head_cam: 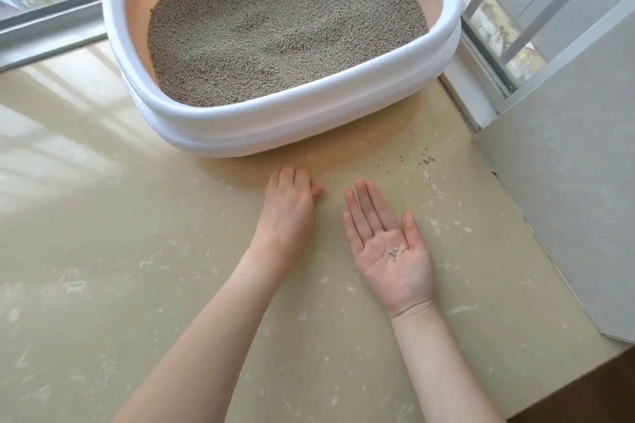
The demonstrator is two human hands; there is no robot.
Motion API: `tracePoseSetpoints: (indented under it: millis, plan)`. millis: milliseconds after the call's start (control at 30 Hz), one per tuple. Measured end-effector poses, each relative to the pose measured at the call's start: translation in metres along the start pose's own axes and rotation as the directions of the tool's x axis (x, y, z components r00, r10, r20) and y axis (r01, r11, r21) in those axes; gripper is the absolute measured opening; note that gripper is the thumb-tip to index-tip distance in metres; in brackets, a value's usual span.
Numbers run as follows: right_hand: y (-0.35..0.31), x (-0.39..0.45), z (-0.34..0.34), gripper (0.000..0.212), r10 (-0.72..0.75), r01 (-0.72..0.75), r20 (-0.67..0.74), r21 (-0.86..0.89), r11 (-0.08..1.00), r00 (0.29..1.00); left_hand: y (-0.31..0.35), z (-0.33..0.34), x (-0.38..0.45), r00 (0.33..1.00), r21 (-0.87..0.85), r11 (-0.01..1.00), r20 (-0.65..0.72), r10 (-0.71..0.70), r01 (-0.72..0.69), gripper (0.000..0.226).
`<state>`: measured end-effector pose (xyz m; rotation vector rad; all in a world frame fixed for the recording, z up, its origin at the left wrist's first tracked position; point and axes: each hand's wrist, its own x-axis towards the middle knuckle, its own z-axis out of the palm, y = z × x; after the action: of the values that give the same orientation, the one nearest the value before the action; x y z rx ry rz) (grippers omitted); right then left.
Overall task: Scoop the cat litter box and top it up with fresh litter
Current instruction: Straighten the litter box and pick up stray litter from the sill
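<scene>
A white litter box point(261, 124) with a peach inner wall stands on the beige floor at the top middle, filled with grey litter point(285, 27). Just in front of it my left hand point(288, 206) rests palm down on the floor with its fingers curled under. To its right my right hand point(388, 244) lies flat, palm up and fingers apart, with a few litter grains point(394, 252) in the palm. No scoop is in view.
Several stray litter grains point(424, 160) lie on the floor tiles to the right of the box. A window frame point(51, 31) runs along the upper left. A sliding door track point(481, 86) and a grey wall point(567, 199) bound the right side.
</scene>
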<state>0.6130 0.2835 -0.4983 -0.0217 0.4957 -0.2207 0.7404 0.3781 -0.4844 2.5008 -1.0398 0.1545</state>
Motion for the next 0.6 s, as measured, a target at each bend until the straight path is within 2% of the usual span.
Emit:
tracePoseSetpoints:
  millis: [33, 100, 167, 233, 267, 300, 333, 367, 400, 433, 500, 600]
  plan:
    - [0.0, 0.0, -0.001, 0.063, 0.006, -0.006, -0.006, 0.01, 1.0, 1.0, 0.009, -0.007, -0.004, 0.999, -0.058, 0.998, -0.039, -0.007, 0.005, 0.03]
    - [0.001, -0.002, -0.002, 0.061, -0.002, 0.002, -0.005, -0.004, 1.0, 1.0, 0.039, -0.025, -0.017, 0.997, -0.246, 0.967, -0.054, 0.059, -0.07, 0.03]
    - [0.002, -0.005, -0.001, 0.06, -0.035, 0.035, -0.002, -0.07, 0.997, 0.999, 0.075, -0.027, -0.034, 0.983, -0.292, 0.948, 0.085, 0.161, -0.13, 0.031]
    - [0.004, -0.007, 0.0, 0.062, -0.074, 0.077, 0.029, -0.13, 0.989, 0.997, 0.109, -0.014, -0.051, 0.934, -0.237, 0.97, 0.355, 0.028, 0.061, 0.047]
    - [0.004, -0.007, 0.0, 0.062, -0.085, 0.091, 0.048, -0.132, 0.987, 0.995, 0.117, -0.011, -0.061, 0.866, -0.25, 0.953, 0.499, -0.024, 0.17, 0.055]
    - [0.004, -0.008, 0.001, 0.062, -0.087, 0.094, 0.061, -0.122, 0.988, 0.994, 0.119, -0.01, -0.064, 0.858, -0.276, 0.937, 0.512, -0.044, 0.214, 0.057]
    - [0.004, -0.008, 0.001, 0.061, -0.087, 0.094, 0.06, -0.117, 0.989, 0.994, 0.114, -0.016, -0.061, 0.87, -0.242, 0.946, 0.488, -0.072, 0.214, 0.053]
    - [0.004, -0.008, 0.001, 0.061, -0.087, 0.092, 0.05, -0.119, 0.989, 0.995, 0.109, -0.01, -0.06, 0.944, -0.206, 0.977, 0.329, 0.015, 0.057, 0.044]
    - [0.004, -0.008, 0.001, 0.06, -0.088, 0.093, 0.038, -0.126, 0.988, 0.995, 0.102, -0.011, -0.06, 0.96, -0.226, 0.967, 0.221, 0.172, -0.121, 0.032]
    - [0.004, -0.009, 0.001, 0.06, -0.091, 0.093, 0.025, -0.127, 0.987, 0.996, 0.09, -0.021, -0.059, 0.951, -0.255, 0.939, 0.147, 0.273, -0.231, 0.02]
    - [0.003, -0.007, 0.002, 0.056, -0.056, 0.056, 0.001, -0.078, 0.995, 0.998, 0.072, -0.031, -0.055, 0.978, -0.326, 0.926, 0.017, 0.208, -0.192, 0.008]
    - [0.002, -0.005, 0.004, 0.053, 0.0, 0.0, -0.009, 0.016, 1.0, 1.0, 0.047, -0.029, -0.031, 0.997, -0.377, 0.925, -0.046, -0.062, 0.04, 0.007]
